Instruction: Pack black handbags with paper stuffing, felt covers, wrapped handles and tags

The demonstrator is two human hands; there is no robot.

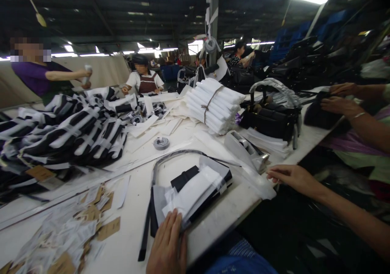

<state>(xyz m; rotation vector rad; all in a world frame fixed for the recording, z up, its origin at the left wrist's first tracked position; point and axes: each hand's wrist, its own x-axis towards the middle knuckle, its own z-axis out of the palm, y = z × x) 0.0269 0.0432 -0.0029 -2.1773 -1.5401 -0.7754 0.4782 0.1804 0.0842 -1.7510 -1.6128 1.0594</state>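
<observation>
A black handbag (195, 219) lies flat near the table's front edge, partly covered by white paper (198, 186). Its wrapped strap (154, 170) loops out on the far side. My left hand (167, 241) rests on the near corner of the bag and paper, fingers stretched out flat. Off to the right, my right hand (288, 176) is beside the grey tape dispenser (243, 146), thumb and fingers pinched together. Whatever they pinch, if anything, is too small to make out. Clear plastic film (258, 184) hangs at the table edge close to that hand.
Wrapped black goods (73, 131) are heaped on the left. Paper tags (109, 228) lie in front of them. A tied stack of white paper (211, 103), a tape roll (161, 143) and an upright black handbag (271, 119) stand farther back. A co-worker's hands (343, 99) are at right.
</observation>
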